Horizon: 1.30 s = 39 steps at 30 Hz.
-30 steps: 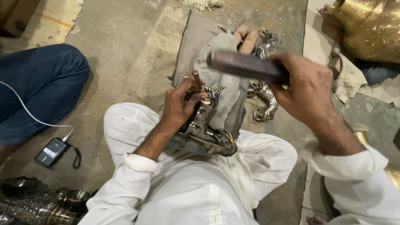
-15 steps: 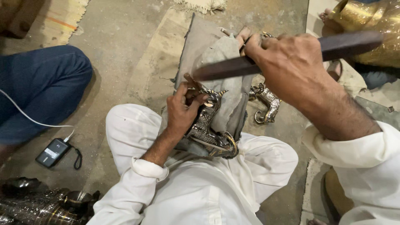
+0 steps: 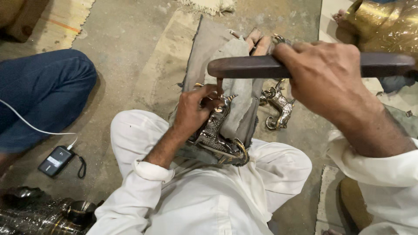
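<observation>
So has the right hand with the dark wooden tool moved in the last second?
Yes. The right hand, gripping the dark wooden tool, has risen up and away from the grey cloth, toward the camera and the brass vessel.

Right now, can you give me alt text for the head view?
The left hand steadies an ornate silver metal piece on a grey cloth over the lap, while the right hand holds a dark wooden bar raised above it.
</observation>
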Available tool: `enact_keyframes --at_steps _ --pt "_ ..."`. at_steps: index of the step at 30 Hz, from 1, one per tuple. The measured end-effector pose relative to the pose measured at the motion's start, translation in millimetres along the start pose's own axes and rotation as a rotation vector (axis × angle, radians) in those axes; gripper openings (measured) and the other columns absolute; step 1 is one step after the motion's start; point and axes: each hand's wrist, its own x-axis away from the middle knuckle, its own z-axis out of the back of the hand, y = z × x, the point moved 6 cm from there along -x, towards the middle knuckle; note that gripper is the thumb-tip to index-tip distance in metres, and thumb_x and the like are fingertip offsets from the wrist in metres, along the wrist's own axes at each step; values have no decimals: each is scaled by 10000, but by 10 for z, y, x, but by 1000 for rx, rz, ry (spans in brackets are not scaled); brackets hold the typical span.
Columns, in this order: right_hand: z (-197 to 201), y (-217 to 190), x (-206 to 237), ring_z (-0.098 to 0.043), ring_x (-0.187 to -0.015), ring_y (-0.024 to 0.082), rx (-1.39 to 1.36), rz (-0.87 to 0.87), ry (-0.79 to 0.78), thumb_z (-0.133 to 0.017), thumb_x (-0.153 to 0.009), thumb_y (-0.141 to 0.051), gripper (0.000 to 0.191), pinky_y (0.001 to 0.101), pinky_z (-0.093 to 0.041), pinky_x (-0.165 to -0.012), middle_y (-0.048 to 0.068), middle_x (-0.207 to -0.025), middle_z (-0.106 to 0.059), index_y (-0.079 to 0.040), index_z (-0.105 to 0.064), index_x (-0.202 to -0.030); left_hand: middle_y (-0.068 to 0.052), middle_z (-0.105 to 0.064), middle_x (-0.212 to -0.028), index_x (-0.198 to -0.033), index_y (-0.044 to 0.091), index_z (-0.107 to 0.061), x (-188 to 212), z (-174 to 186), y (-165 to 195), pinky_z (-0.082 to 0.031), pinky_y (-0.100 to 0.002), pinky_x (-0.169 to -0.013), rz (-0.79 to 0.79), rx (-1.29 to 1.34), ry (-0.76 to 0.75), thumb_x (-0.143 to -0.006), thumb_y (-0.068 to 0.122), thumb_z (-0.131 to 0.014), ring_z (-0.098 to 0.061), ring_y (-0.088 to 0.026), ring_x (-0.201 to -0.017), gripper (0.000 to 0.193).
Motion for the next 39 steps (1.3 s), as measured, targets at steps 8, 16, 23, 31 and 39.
enact_keyframes --at_steps 8,16,23,31,39 --pt "-254 389 531 -706 -704 232 -329 -131 87 -731 -917 -140 316 390 -535 -651 105 -850 -724 -99 -650 -1219 -98 -782 -885 -1077 63 -691 -114 -86 220 -582 -375 -676 -7 -54 -271 -854 100 -818 -791 -225 -806 259" --pt "-112 592 835 -716 -778 265 -558 -249 317 -760 -948 -115 320 402 -556 -718 168 -936 -713 -12 -622 -1217 -99 -772 -886 -1134 80 -673 -206 -11 470 -579 -382 -663 -125 -46 -236 -898 130 -821 -780 -259 -807 283" --pt "-114 362 968 -706 -852 280 -370 -106 279 -741 -877 -72 314 408 -530 -766 108 -956 -721 -97 -690 -1185 -99 -780 -954 -1177 104 -726 -278 -50 695 -611 -348 -688 -278 -102 -309 -826 89 -819 -784 -238 -825 364" --pt "-227 410 1180 -693 -893 310 -447 -204 277 -747 -876 -127 360 430 -550 -801 125 -1004 -705 -122 -673 -1229 -97 -784 -966 -1226 102 -739 -320 -71 815 -613 -329 -721 -264 -89 -387 -833 10 -782 -781 -211 -828 405" --pt "-318 589 797 -711 -840 300 -339 -103 -18 -748 -834 -156 400 441 -532 -686 84 -913 -722 -150 -641 -1220 -115 -779 -954 -1176 6 -653 -173 -2 517 -627 -267 -791 136 348 65 -934 74 -780 -758 -130 -916 281"
